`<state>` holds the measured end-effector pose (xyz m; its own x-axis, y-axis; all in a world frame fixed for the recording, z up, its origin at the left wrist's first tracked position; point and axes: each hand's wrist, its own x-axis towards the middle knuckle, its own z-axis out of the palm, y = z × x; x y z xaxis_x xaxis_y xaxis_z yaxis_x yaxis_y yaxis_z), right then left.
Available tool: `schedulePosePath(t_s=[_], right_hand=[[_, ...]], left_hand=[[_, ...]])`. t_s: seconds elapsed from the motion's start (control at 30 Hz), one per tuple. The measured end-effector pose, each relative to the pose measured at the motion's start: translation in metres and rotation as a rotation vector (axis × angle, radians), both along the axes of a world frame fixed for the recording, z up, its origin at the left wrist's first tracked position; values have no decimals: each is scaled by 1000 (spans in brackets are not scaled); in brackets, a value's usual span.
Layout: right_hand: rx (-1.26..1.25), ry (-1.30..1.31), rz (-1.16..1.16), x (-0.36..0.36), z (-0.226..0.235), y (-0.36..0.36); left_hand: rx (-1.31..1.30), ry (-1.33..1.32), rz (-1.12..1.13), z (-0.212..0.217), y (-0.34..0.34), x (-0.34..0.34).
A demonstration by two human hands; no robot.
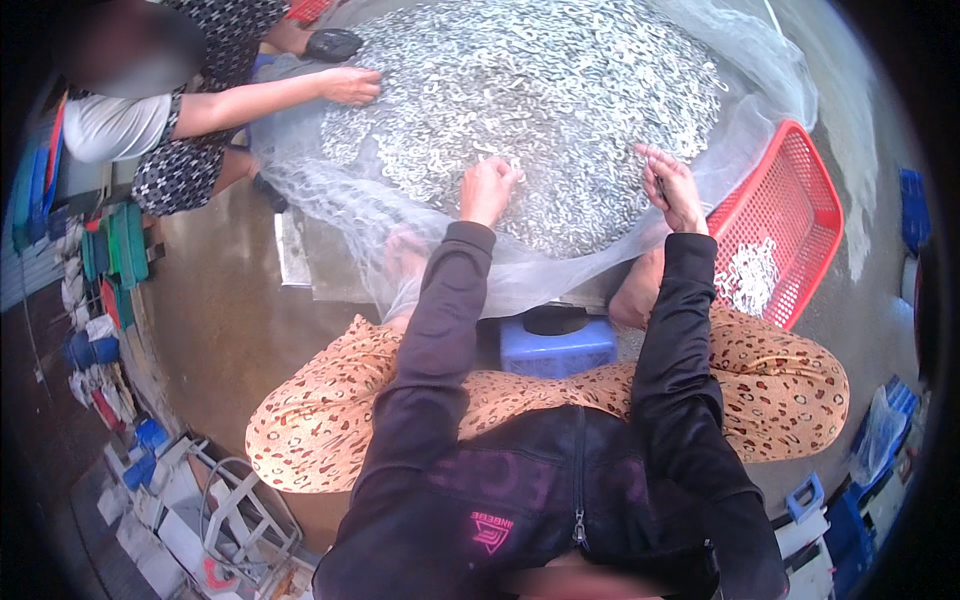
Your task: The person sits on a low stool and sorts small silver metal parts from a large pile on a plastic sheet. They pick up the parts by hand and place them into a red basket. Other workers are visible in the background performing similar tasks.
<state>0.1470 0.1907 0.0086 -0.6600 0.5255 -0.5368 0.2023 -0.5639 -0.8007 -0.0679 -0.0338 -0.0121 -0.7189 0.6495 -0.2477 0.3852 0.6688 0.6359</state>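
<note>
A wide heap of small silvery-white pieces [560,110], many of them curled or ring-like, lies on a pale mesh net [340,205]. Their exact kind is too small to make out. My left hand [487,192] rests at the heap's near side, fingertips pinched together by a whitish piece; what they hold is unclear. Over the near right edge of the heap is my right hand [676,190], palm partly turned up. Its fingers are curled round a small dark thing I cannot make out, with the index finger more extended.
A red perforated basket [805,205] stands at my right, with white curled pieces [748,278] inside. Between my legs is a blue plastic stool [558,345]. At the far left, a co-worker's hand [350,86] touches the heap. Clutter with a metal frame [240,510] stands lower left.
</note>
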Motion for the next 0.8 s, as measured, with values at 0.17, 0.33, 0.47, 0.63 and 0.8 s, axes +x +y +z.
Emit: schedulePosePath(t_s=[0.17, 0.33, 0.47, 0.63, 0.8], right_hand=[[753, -726, 369, -15, -61, -47], [946, -718, 337, -29, -77, -75], [874, -528, 317, -35, -53, -48], [302, -246, 19, -45, -9, -39], [196, -106, -263, -55, 21, -51]], left_hand=[[9, 71, 1, 21, -42, -54], [644, -1109, 114, 42, -69, -64], [806, -1152, 75, 51, -69, -58], [640, -1144, 255, 36, -67, -62], [-34, -104, 143, 9, -67, -48]])
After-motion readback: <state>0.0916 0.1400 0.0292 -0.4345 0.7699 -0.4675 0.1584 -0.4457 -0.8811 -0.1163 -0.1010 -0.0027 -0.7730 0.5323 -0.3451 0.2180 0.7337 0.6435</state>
